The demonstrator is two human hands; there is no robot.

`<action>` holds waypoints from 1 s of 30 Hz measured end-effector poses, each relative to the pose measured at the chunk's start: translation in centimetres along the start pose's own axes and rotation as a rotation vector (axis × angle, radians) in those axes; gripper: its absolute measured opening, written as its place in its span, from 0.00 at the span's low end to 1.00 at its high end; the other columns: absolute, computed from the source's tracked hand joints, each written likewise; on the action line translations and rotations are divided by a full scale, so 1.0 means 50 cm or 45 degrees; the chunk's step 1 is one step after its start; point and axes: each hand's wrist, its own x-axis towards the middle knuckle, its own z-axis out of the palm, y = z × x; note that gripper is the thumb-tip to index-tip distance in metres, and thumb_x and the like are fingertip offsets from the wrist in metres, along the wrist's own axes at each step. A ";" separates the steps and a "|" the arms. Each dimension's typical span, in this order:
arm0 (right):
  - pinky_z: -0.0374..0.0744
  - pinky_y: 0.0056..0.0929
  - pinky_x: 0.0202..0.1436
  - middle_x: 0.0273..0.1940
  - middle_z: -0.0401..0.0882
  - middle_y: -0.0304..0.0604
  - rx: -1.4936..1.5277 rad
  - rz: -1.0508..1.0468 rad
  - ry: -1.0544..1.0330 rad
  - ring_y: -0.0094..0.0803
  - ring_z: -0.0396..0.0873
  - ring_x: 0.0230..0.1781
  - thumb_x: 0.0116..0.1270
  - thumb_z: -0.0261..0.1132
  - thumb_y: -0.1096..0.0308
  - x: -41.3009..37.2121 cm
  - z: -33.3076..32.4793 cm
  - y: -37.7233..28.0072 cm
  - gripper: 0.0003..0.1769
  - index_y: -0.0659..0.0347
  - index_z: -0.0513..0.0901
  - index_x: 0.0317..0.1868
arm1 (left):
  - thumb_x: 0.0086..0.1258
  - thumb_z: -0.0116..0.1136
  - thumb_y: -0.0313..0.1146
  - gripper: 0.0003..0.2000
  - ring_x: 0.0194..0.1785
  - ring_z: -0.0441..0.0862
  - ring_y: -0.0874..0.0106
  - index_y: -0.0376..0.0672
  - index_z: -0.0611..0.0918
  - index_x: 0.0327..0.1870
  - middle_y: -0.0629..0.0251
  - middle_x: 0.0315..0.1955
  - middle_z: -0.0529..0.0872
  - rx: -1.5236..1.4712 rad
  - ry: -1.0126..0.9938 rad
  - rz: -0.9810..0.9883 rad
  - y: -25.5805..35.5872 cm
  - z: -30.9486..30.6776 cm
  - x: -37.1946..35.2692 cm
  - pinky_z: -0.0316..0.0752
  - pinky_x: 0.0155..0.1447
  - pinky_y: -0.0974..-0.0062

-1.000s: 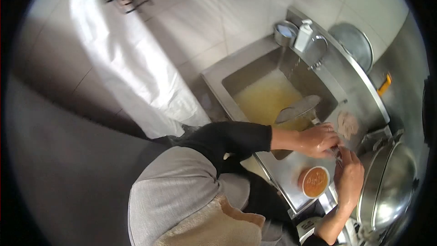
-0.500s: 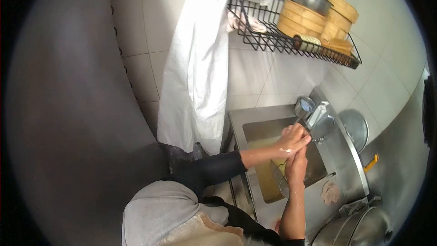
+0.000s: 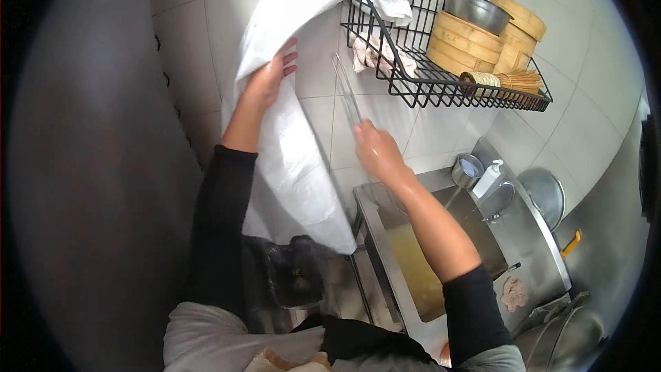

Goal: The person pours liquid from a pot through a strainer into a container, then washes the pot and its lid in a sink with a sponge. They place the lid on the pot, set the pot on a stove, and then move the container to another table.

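My left hand (image 3: 273, 77) is raised against the white cloth (image 3: 289, 158) hanging from the rack. Its fingers are stretched out, and the sheet bends over the hand and wrist. To the right, my right hand (image 3: 379, 151) is closed in front of the wall tiles, slightly smeared by motion. From its fist a long, thin metal wire tool (image 3: 346, 91) with a narrow loop points up and left; its exact kind I cannot tell. Below my right forearm lies the steel sink (image 3: 375, 248), with cloudy yellowish water in it.
A black wire rack (image 3: 441, 93) on the wall holds bamboo steamers (image 3: 465, 43), a metal bowl (image 3: 477, 8), a bamboo brush (image 3: 502, 81) and a crumpled cloth. Behind the sink stand a small metal pot (image 3: 467, 170) and a white pump bottle (image 3: 488, 179). A dark bin (image 3: 296, 282) sits below.
My hands were together over the sink and have parted. The left moved up and left to the white cloth, lifting part of it aside; the right rose toward the wall with the wire tool.
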 end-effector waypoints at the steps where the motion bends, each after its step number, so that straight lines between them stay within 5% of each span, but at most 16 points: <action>1: 0.75 0.62 0.42 0.31 0.81 0.67 0.021 -0.009 0.039 0.68 0.80 0.35 0.79 0.51 0.60 0.049 0.004 -0.021 0.17 0.69 0.74 0.44 | 0.81 0.40 0.57 0.33 0.68 0.72 0.62 0.43 0.58 0.78 0.56 0.69 0.73 -0.041 -0.009 -0.047 0.032 -0.005 0.002 0.67 0.70 0.62; 6: 0.76 0.59 0.49 0.37 0.83 0.68 0.284 0.040 0.192 0.66 0.81 0.42 0.78 0.51 0.61 0.222 0.028 -0.070 0.18 0.71 0.77 0.44 | 0.77 0.45 0.63 0.39 0.64 0.74 0.61 0.44 0.57 0.78 0.52 0.63 0.77 0.001 0.066 -0.101 0.120 -0.019 0.019 0.64 0.69 0.62; 13: 0.76 0.59 0.51 0.41 0.82 0.69 0.403 0.222 0.281 0.67 0.80 0.45 0.77 0.52 0.61 0.261 0.053 -0.069 0.17 0.69 0.78 0.44 | 0.77 0.46 0.62 0.37 0.62 0.75 0.62 0.45 0.61 0.77 0.52 0.64 0.77 0.112 0.093 -0.007 0.116 -0.028 0.044 0.65 0.68 0.63; 15: 0.81 0.43 0.34 0.25 0.82 0.52 0.291 0.234 0.311 0.42 0.83 0.23 0.80 0.48 0.64 0.247 0.069 -0.057 0.17 0.71 0.77 0.44 | 0.79 0.45 0.60 0.35 0.62 0.76 0.63 0.45 0.62 0.76 0.53 0.63 0.78 0.118 0.031 0.053 0.086 -0.058 0.057 0.66 0.68 0.64; 17: 0.80 0.46 0.35 0.26 0.81 0.55 0.216 -0.380 0.527 0.47 0.82 0.28 0.76 0.50 0.67 0.217 0.116 -0.010 0.14 0.69 0.79 0.43 | 0.81 0.44 0.56 0.30 0.62 0.78 0.64 0.46 0.64 0.76 0.55 0.62 0.80 0.178 -0.223 0.276 0.013 -0.118 0.072 0.68 0.68 0.65; 18: 0.79 0.47 0.35 0.29 0.80 0.58 0.536 0.060 0.222 0.51 0.80 0.31 0.70 0.54 0.71 0.179 0.093 -0.042 0.11 0.68 0.82 0.41 | 0.82 0.44 0.52 0.28 0.63 0.78 0.64 0.38 0.71 0.70 0.56 0.63 0.80 0.161 -0.145 0.203 0.022 -0.088 0.038 0.69 0.69 0.64; 19: 0.79 0.47 0.35 0.30 0.82 0.58 0.436 -0.043 0.263 0.53 0.80 0.31 0.67 0.57 0.71 0.191 0.167 0.005 0.10 0.68 0.83 0.39 | 0.82 0.43 0.53 0.30 0.69 0.73 0.62 0.36 0.69 0.72 0.53 0.67 0.75 0.196 -0.083 0.077 0.037 -0.042 -0.002 0.63 0.74 0.61; 22: 0.75 0.51 0.52 0.41 0.78 0.62 0.280 -0.066 0.188 0.54 0.78 0.48 0.68 0.62 0.63 -0.105 0.064 -0.037 0.20 0.72 0.76 0.52 | 0.80 0.47 0.48 0.30 0.74 0.67 0.61 0.35 0.65 0.74 0.51 0.72 0.69 0.350 -0.210 0.083 -0.050 0.016 -0.069 0.59 0.78 0.62; 24: 0.74 0.52 0.59 0.45 0.77 0.58 0.341 0.065 0.170 0.55 0.77 0.54 0.70 0.63 0.59 -0.352 0.036 -0.025 0.23 0.69 0.74 0.56 | 0.78 0.55 0.40 0.27 0.69 0.75 0.60 0.31 0.69 0.71 0.44 0.65 0.76 0.315 -0.322 0.216 -0.158 0.118 -0.181 0.68 0.73 0.65; 26: 0.78 0.48 0.57 0.50 0.78 0.53 0.442 0.130 0.164 0.53 0.79 0.52 0.71 0.62 0.60 -0.547 0.067 0.035 0.17 0.60 0.79 0.55 | 0.78 0.55 0.37 0.23 0.66 0.77 0.61 0.30 0.74 0.66 0.46 0.58 0.82 0.370 -0.414 0.194 -0.211 0.185 -0.280 0.70 0.71 0.65; 27: 0.79 0.48 0.54 0.48 0.80 0.52 0.374 0.393 0.023 0.52 0.80 0.50 0.72 0.61 0.60 -0.650 0.024 0.033 0.14 0.60 0.81 0.52 | 0.78 0.56 0.35 0.19 0.62 0.79 0.63 0.30 0.77 0.62 0.49 0.55 0.84 0.343 -0.437 0.156 -0.265 0.209 -0.334 0.72 0.68 0.67; 30: 0.81 0.44 0.44 0.37 0.83 0.49 0.258 0.842 0.361 0.48 0.83 0.41 0.70 0.65 0.64 -0.971 -0.067 -0.012 0.08 0.61 0.82 0.41 | 0.77 0.56 0.29 0.11 0.51 0.81 0.69 0.31 0.82 0.52 0.58 0.47 0.86 0.189 -0.579 0.070 -0.364 0.332 -0.552 0.75 0.59 0.71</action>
